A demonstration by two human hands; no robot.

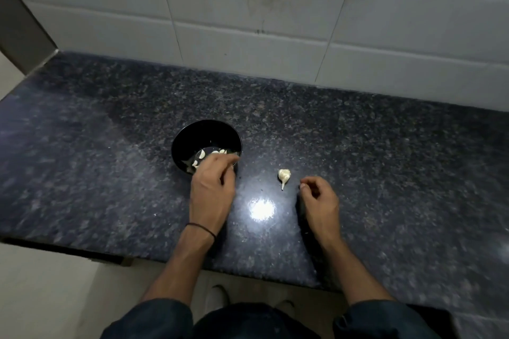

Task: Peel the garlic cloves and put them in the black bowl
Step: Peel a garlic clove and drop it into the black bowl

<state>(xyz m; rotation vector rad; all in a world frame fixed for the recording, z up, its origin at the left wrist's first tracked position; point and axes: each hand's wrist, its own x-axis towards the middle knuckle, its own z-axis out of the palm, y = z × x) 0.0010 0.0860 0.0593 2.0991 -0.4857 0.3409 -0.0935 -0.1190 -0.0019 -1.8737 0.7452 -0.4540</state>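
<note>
Black bowl (209, 132): peeled cloves (202, 154) inside. Left hand (212, 187) over near rim, fingertips dipped in; blur hides whether clove pinched or already dropped. Step: depositing. Remaining garlic (284, 175) on counter (385, 146), just beside right hand (319, 198), fingers loosely curled, empty. Next: pick up, peel.

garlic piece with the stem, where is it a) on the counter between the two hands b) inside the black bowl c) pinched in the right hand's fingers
a: the garlic piece lies on the granite counter between the left hand and right hand, touching neither
</note>
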